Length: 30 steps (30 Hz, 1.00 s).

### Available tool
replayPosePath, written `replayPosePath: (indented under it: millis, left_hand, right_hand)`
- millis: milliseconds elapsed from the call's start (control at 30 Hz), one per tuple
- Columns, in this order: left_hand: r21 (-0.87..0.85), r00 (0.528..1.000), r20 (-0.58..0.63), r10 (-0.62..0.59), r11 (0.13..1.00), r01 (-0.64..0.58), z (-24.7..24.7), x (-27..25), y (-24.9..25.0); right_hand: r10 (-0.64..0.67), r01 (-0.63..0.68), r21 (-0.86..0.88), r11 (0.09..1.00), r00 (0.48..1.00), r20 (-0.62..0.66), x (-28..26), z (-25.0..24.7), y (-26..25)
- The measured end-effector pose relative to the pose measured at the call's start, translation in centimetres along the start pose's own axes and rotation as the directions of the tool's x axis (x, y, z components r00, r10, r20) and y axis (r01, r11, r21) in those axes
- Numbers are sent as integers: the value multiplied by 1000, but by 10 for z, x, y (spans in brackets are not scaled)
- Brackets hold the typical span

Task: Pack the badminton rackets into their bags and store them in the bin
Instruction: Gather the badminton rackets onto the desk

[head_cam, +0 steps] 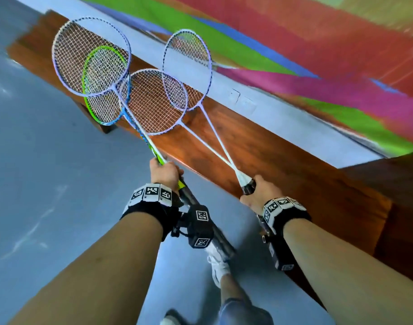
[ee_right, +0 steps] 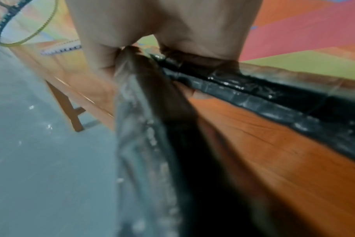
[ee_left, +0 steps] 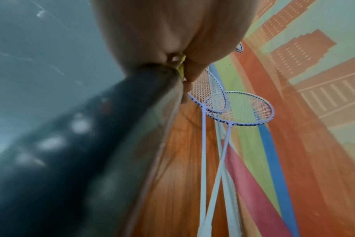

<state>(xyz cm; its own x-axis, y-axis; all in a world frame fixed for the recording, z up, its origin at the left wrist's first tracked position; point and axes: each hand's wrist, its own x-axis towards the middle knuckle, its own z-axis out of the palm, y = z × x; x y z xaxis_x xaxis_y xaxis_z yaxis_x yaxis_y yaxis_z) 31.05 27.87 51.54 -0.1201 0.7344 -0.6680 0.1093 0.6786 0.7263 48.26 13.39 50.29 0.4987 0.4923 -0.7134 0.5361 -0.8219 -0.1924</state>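
My left hand [head_cam: 164,172] grips the dark handles of two rackets together: a lilac-framed one [head_cam: 90,57] and a green and blue one [head_cam: 100,111], their heads overlapping at upper left. My right hand [head_cam: 259,191] grips two more lilac rackets, one head [head_cam: 154,106] in the middle and one [head_cam: 186,66] farther back, with their shafts crossing. In the left wrist view the left hand [ee_left: 162,32] wraps a black handle [ee_left: 111,136]. In the right wrist view the right hand [ee_right: 172,24] holds two black handles [ee_right: 263,94]. No bag or bin is in view.
A long wooden bench [head_cam: 282,160] runs diagonally under the racket heads, against a brightly painted wall [head_cam: 294,43]. Grey floor [head_cam: 48,184] lies to the left and below. A white shoe [head_cam: 218,266] and a leg show between my forearms.
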Motion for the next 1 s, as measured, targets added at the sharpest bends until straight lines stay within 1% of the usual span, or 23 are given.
replayPosePath:
  millis: [67,167,233,267,333,367,433,500,567,667,733,767,833,900,1000]
  left_hand:
    - [-4,999,11,52,999,-52,-8,-19,12]
    - [-11,995,48,87,996,-86,-25,-50,26]
    - [27,991,81,105,994,-107,-38,-69,36]
    - [83,985,106,132,986,-141,-47,-84,42]
    - [135,960,184,212,962,-238,-68,-123,55]
    - [109,940,231,251,953,-281,-79,-150,63]
    - [14,904,295,310,944,-328,-93,-190,73]
    - [-30,848,372,377,918,-395,-109,-246,82]
    - [-68,779,439,447,881,-468,-114,-292,91]
    - [-129,674,535,510,837,-531,-106,-385,102]
    - [-178,594,587,550,804,-568,-91,-438,107]
    - [-200,562,612,556,797,-570,-84,-465,109]
    - [-243,495,670,553,794,-558,-65,-526,106]
    - [-268,435,713,550,787,-556,-45,-573,102]
    - [-284,340,778,528,779,-559,-2,-648,75]
  right_hand:
    - [-8,12,73,997,998,-55,-26,-5,-2]
    - [-13,45,212,976,989,-147,-69,-12,-8]
    - [-26,87,304,949,979,-202,-99,-18,-13]
    - [-37,121,354,927,971,-234,-120,-22,-15]
    - [-58,198,435,878,947,-314,-168,-27,-14]
    - [-63,239,466,852,930,-362,-196,-30,-11]
    - [-55,305,512,803,893,-446,-238,-34,-5]
    - [-37,381,552,742,845,-533,-296,-38,5]
    - [-11,431,581,690,809,-587,-341,-46,15]
    - [46,513,614,600,744,-667,-418,-68,50]
    - [77,539,605,586,706,-704,-456,-89,75]
    - [89,551,593,586,684,-724,-474,-99,88]
    - [135,584,576,571,626,-768,-514,-121,124]
    - [174,607,559,564,575,-800,-539,-137,155]
    - [262,606,577,547,531,-806,-576,-151,224]
